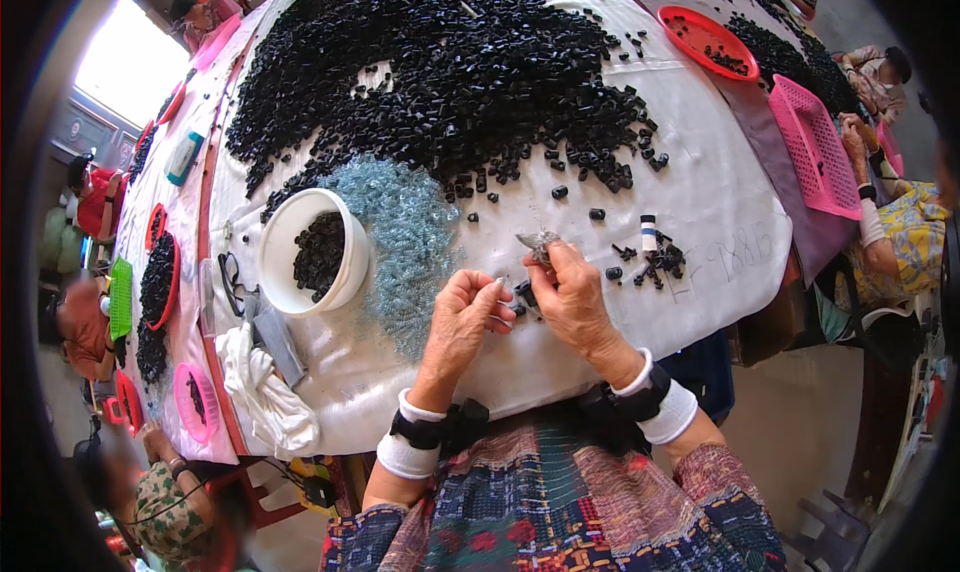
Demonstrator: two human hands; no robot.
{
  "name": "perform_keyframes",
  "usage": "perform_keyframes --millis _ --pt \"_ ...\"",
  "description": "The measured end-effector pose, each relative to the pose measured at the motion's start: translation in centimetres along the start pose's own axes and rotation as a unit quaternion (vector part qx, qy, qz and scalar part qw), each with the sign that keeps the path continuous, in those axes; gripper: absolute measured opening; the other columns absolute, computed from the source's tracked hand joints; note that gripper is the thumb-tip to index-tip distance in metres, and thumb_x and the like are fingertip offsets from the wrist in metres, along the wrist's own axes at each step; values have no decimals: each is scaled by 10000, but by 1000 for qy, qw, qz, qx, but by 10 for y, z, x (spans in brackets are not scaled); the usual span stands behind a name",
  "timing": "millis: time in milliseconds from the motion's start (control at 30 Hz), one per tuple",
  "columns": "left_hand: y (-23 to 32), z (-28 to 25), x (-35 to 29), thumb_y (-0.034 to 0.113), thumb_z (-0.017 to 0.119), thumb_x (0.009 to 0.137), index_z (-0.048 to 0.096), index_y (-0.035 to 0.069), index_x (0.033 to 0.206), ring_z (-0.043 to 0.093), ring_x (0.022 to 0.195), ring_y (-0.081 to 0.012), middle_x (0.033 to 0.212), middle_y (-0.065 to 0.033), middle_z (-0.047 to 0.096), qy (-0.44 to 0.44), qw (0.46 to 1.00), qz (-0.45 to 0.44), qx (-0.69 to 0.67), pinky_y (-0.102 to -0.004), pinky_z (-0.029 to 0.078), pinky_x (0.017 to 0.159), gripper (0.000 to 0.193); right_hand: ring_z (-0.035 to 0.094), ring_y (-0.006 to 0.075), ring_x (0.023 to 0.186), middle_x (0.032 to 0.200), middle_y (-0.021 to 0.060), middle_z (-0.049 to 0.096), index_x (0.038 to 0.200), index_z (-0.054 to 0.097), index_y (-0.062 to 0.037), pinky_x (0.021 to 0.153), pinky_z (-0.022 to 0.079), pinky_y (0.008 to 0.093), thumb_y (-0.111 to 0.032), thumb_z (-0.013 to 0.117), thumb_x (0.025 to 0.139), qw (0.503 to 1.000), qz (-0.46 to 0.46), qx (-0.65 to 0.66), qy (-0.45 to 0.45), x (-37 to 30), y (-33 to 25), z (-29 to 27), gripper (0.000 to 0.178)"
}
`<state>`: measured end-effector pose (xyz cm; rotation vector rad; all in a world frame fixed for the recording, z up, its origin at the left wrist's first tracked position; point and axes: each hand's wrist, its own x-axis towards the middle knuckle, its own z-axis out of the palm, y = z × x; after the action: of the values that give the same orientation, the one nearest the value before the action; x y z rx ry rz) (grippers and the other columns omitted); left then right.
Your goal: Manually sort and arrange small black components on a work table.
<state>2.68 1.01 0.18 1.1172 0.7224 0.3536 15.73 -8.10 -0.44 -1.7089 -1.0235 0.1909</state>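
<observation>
My left hand (464, 310) is over the near part of the white-covered table (560, 382). Its thumb and fingertips are pinched together on something too small to make out. Close beside it, my right hand (572, 297) is closed on a crumpled grey scrap (538, 242), perhaps cloth or plastic, that sticks up past the fingertips. A few small black parts (524, 294) show between and under the hands. Left of them spreads a heap of clear bluish rings (400, 242). Against that heap stands a white bucket (357, 262) with black parts inside.
A large pile of black parts (430, 82) covers the far table. At right, a small white cylinder (648, 234) stands among loose parts. White gloves (265, 397) and glasses (232, 284) lie at left. A pink basket (815, 147) and red tray (705, 42) sit farther right. Other people work around.
</observation>
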Motion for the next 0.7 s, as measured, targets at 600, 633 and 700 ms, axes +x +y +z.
perform_keyframes --millis 600,633,700 --pt "9 -3 -11 154 602 879 557 17 976 599 653 -99 809 -68 615 -18 999 -25 -34 -225 519 546 173 563 327 788 850 165 566 912 562 25 682 475 396 51 586 723 987 -78 -114 -83 -19 6 -50 192" --pt "11 -1 -13 160 605 878 558 15 972 597 652 -102 805 -67 613 -48 997 -50 -46 -225 520 548 179 563 328 792 853 164 568 937 561 28 700 475 393 43 588 727 982 -131 -88 -100 -17 -7 -45 212" --pt "8 -2 -15 159 615 870 555 12 975 600 652 -102 803 -66 619 -65 994 -58 -66 -220 515 548 190 562 321 790 860 160 571 977 560 29 715 475 386 22 599 732 970 -188 -62 -143 -14 -21 -30 248"
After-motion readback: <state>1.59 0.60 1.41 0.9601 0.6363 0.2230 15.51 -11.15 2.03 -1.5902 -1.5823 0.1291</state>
